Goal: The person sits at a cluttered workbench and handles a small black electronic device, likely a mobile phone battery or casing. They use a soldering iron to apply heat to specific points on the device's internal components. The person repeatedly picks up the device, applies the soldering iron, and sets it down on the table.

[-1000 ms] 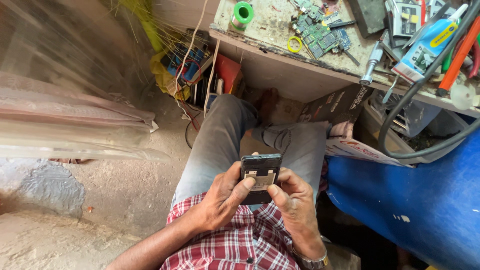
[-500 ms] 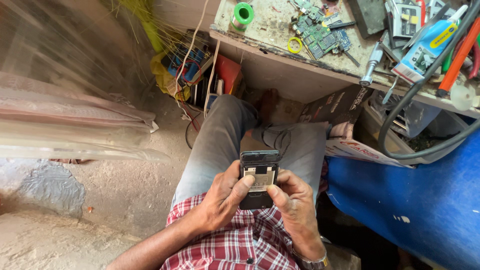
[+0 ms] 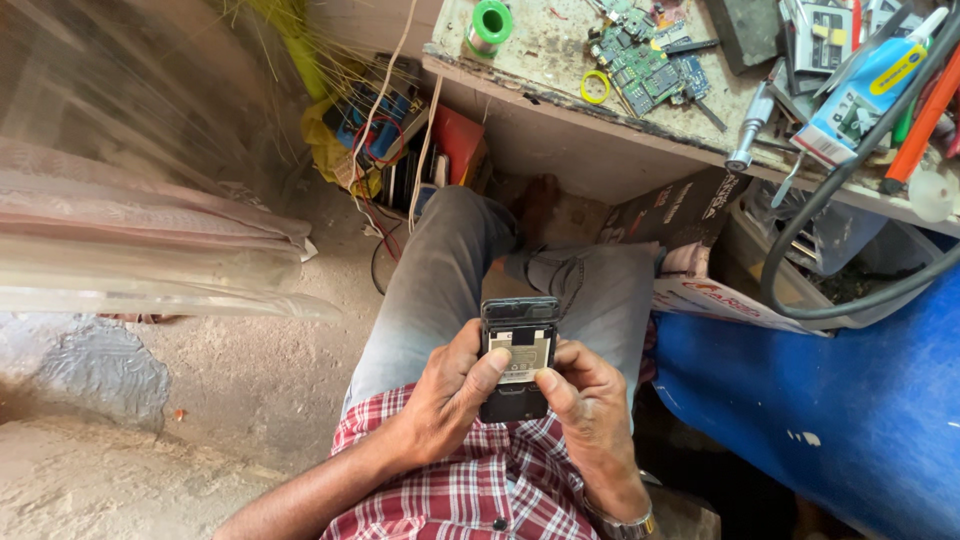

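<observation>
Phone [image 3: 518, 355], flat black rectangle, backless

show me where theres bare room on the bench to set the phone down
Bare wood lies between the green solder spool and the yellow ring, along the workbench front edge. Right of the circuit boards it is crowded: tools, glue bottle, black hose.

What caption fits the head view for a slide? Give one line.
Seated at a cluttered workbench, left hand and right hand grip an opened phone, both thumbs on its back.
</observation>
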